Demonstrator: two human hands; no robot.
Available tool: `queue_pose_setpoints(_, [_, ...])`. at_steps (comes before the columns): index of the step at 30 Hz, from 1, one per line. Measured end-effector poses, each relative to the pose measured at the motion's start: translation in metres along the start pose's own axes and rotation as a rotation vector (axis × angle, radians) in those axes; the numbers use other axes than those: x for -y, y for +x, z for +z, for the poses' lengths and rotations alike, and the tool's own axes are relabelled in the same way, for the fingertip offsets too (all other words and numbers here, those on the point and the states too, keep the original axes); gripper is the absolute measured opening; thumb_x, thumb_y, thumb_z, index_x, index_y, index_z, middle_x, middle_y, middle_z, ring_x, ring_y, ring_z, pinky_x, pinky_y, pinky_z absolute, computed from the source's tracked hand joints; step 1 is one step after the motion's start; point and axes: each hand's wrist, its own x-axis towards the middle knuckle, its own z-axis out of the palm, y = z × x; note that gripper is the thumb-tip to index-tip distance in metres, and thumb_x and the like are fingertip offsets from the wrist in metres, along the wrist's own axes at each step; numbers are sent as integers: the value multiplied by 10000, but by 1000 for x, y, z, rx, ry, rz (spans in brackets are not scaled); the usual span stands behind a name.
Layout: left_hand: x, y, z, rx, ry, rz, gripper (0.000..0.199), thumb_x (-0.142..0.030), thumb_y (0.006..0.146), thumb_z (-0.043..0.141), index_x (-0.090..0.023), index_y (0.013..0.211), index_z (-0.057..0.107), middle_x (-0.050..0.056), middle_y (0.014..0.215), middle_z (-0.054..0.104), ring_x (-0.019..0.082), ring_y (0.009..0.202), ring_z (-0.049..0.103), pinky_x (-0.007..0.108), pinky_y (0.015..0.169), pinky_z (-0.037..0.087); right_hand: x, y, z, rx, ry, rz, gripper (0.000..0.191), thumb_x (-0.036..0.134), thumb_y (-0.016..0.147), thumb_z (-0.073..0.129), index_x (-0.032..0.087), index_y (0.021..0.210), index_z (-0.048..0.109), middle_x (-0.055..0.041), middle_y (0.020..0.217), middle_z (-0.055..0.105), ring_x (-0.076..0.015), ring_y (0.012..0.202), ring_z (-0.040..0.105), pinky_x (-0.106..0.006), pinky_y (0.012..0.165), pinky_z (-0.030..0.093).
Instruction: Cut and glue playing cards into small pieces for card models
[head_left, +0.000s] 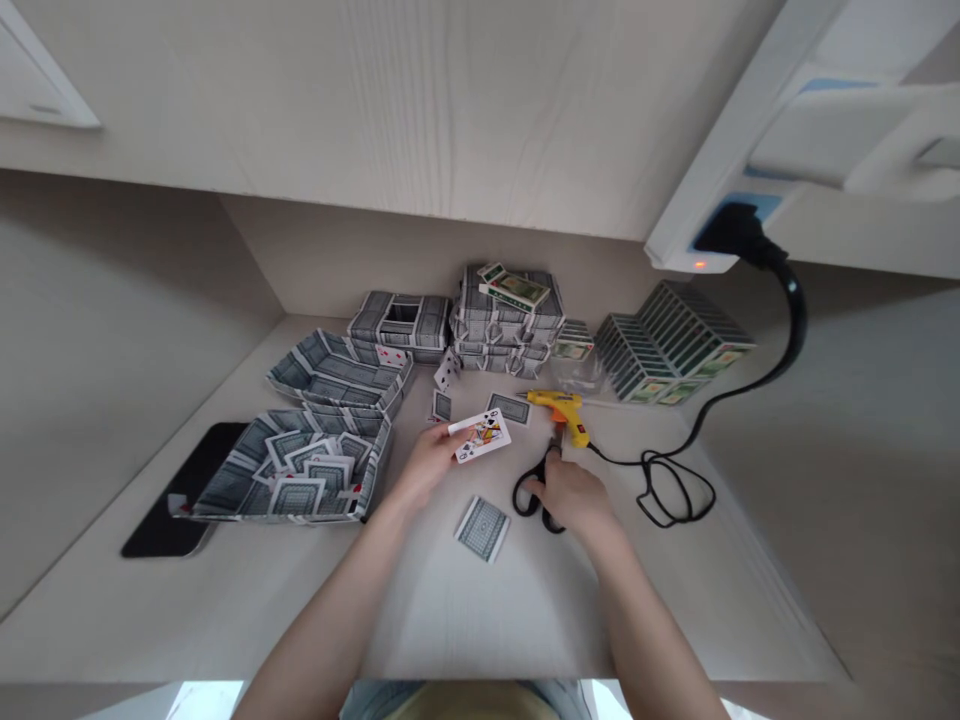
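My left hand (427, 462) pinches the left end of a face-up queen card (484, 436) above the table. Over the black-handled scissors (529, 490), my right hand (568, 488) has its fingers closed on the handles, and the blades point away from me. A yellow glue gun (561, 408) lies just beyond the scissors. One patterned card piece (482, 529) rests on the table nearer to me, between my forearms. Another face-down card (509, 408) lies behind the queen card.
Card-built trays (337, 375) and a black phone (169, 510) are at the left. Card-built boxes (506, 325) stand at the back, stacked card packs (667, 345) at the right. A black cable (750, 385) runs from the power strip (720, 200) to the glue gun.
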Motion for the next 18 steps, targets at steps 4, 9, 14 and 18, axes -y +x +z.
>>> queue_pose_setpoints(4, [1, 3, -2, -38, -6, 13, 344, -333, 620, 698, -112, 878, 651, 89, 907, 692, 188, 792, 638, 290, 716, 497, -3, -7, 3, -19, -45, 5, 363, 324, 809, 454, 106, 1098, 478, -197, 988, 630, -276, 908, 607, -335, 679, 414])
queue_pose_setpoints(9, [-1, 1, 0, -66, -1, 21, 310, -327, 665, 664, -117, 888, 616, 97, 949, 681, 190, 759, 649, 283, 612, 523, -19, -30, 11, -36, -62, -8, 268, 325, 757, 479, 163, 969, 513, -127, 854, 656, -262, 818, 623, -307, 610, 382])
queue_pose_setpoints(14, [-2, -2, 4, -64, 31, 36, 290, -325, 698, 639, -122, 897, 578, 101, 948, 679, 185, 649, 659, 280, 521, 525, -37, -47, 16, -106, 31, -9, 174, 282, 705, 518, 201, 852, 475, -57, 743, 637, -228, 702, 612, -273, 556, 329])
queue_pose_setpoints(18, [-3, -3, 6, -47, -69, 73, 333, -262, 617, 718, -111, 884, 589, 93, 968, 674, 190, 755, 657, 322, 714, 542, -44, -45, 28, -154, 350, -116, 150, 247, 689, 517, 223, 809, 430, -8, 681, 601, -177, 621, 575, -259, 560, 348])
